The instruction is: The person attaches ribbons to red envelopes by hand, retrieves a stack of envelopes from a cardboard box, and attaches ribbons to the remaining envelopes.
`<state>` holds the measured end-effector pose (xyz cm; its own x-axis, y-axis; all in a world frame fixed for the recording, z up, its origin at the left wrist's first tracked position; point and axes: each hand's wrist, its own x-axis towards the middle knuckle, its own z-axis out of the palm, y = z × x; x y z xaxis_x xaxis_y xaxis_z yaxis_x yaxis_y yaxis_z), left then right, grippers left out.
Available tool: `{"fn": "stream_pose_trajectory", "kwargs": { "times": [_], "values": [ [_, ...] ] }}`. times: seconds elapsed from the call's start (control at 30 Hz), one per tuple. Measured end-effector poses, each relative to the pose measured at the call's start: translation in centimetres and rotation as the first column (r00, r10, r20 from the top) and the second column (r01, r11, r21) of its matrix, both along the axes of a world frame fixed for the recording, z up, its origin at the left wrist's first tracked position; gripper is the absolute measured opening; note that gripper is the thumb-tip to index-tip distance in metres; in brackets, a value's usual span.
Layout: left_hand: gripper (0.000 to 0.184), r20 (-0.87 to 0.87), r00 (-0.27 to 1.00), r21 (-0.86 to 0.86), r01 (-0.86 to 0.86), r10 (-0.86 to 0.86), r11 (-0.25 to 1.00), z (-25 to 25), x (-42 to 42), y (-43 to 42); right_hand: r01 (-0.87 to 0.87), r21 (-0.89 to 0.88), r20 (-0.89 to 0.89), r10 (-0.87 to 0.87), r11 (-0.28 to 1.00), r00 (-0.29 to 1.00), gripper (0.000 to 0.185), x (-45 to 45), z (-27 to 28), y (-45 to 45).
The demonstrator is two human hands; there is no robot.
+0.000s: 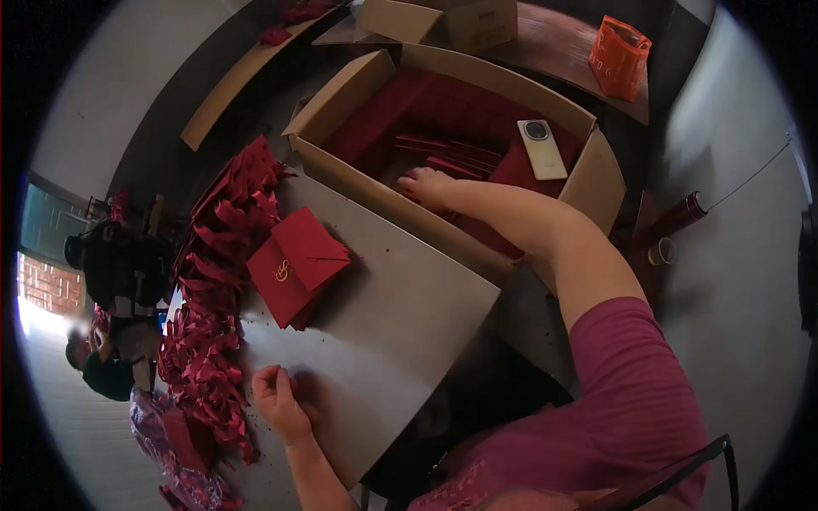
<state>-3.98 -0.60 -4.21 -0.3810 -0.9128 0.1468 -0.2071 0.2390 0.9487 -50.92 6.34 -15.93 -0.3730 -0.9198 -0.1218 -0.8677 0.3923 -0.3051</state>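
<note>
My right hand (429, 188) reaches into a large cardboard box (400, 192), fingers stretched out beside a row of dark red folded paper pieces (464, 157). Its fingertips are partly hidden, and I see nothing clearly gripped. My left hand (281, 403) rests by the near side of the grey table (400, 281), fingers curled in with nothing visible in them. Beyond it lies a stack of red folded paper pieces (298, 264) with a gold emblem on top. A long heap of red ribbons (204, 341) runs along the table's left side.
A pale phone (543, 152) lies on red material at the box's right end. Behind stand an orange bag (619, 58) and another cardboard box (481, 24). A cup (661, 251) is at the right. Another person (106, 366) is at the far left.
</note>
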Motion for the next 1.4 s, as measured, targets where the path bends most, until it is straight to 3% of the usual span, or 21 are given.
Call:
{"fn": "stream_pose_trajectory", "kwargs": {
  "times": [0.17,0.23,0.37,0.43,0.53,0.67,0.77,0.8,0.87,0.97,1.07,1.1,1.23,1.33,1.4],
  "values": [
    [0.005,-0.011,1.0,0.048,-0.018,0.018,0.999,0.3,0.0,-0.3,-0.198,0.063,-0.172,0.206,0.978,0.963,0.05,-1.4,-5.7,-1.1],
    [0.005,-0.016,1.0,0.065,-0.021,0.023,0.998,0.2,0.1,-0.5,-0.24,0.158,-0.418,0.285,0.958,0.863,0.052,-1.3,-7.0,-0.9],
    [0.005,-0.044,0.999,0.072,-0.015,0.018,0.997,0.1,0.1,-0.4,-0.123,0.055,-0.322,0.134,0.991,0.937,0.054,-1.3,-8.6,-3.0],
    [0.005,-0.032,0.999,0.078,-0.014,0.016,0.997,0.1,0.1,-0.4,-0.122,0.241,-0.334,0.2,0.963,0.921,0.053,-0.6,-7.1,-2.8],
    [0.005,-0.029,1.0,0.094,-0.008,0.011,0.996,0.2,0.4,-0.3,-0.144,0.293,-0.3,0.234,0.945,0.925,0.053,0.1,-4.7,-1.9],
    [0.006,-0.01,1.0,0.081,-0.013,0.014,0.997,0.4,0.3,-0.3,-0.076,0.17,-0.352,0.133,0.983,0.927,0.043,-0.7,-3.9,-1.7],
    [0.007,-0.016,1.0,0.088,-0.014,0.016,0.996,0.2,0.5,-0.5,-0.057,0.233,-0.458,0.161,0.971,0.874,0.037,-3.1,-3.0,-1.2],
    [0.007,-0.016,1.0,0.086,-0.017,0.019,0.996,0.2,0.5,-0.5,-0.054,0.05,-0.53,0.073,0.997,0.845,0.027,-4.2,-3.8,-0.8],
    [0.007,-0.054,0.999,0.112,-0.004,0.01,0.994,0.2,0.5,-0.5,-0.024,0.046,-0.542,0.045,0.999,0.839,0.03,-5.7,-2.1,0.0],
    [0.008,-0.061,0.998,0.114,-0.002,0.009,0.993,0.0,0.6,-0.6,-0.049,-0.129,-0.58,-0.036,0.99,0.814,0.056,-9.2,-2.2,1.7],
    [0.007,-0.041,0.999,0.115,-0.008,0.013,0.993,0.3,0.3,-0.5,0.042,-0.292,-0.531,-0.199,0.956,0.824,0.061,-11.4,-2.5,2.7],
    [0.007,-0.04,0.999,0.114,-0.01,0.015,0.993,0.3,0.3,-0.5,0.078,-0.333,-0.549,-0.261,0.94,0.794,0.05,-11.3,-2.1,3.0],
    [0.007,-0.037,0.999,0.095,0.004,-0.001,0.996,0.3,0.3,-0.6,0.197,-0.328,-0.539,-0.354,0.924,0.764,0.033,-10.7,-1.3,4.0],
    [0.006,-0.028,1.0,0.079,0.009,-0.007,0.997,0.2,0.3,-0.6,0.179,-0.324,-0.601,-0.348,0.929,0.719,0.023,-10.4,-1.7,3.9],
    [0.005,-0.028,1.0,0.074,-0.003,0.005,0.997,0.3,0.2,-0.4,0.051,-0.371,-0.622,-0.289,0.927,0.728,0.023,-10.1,-2.4,3.3]
  ]
}}
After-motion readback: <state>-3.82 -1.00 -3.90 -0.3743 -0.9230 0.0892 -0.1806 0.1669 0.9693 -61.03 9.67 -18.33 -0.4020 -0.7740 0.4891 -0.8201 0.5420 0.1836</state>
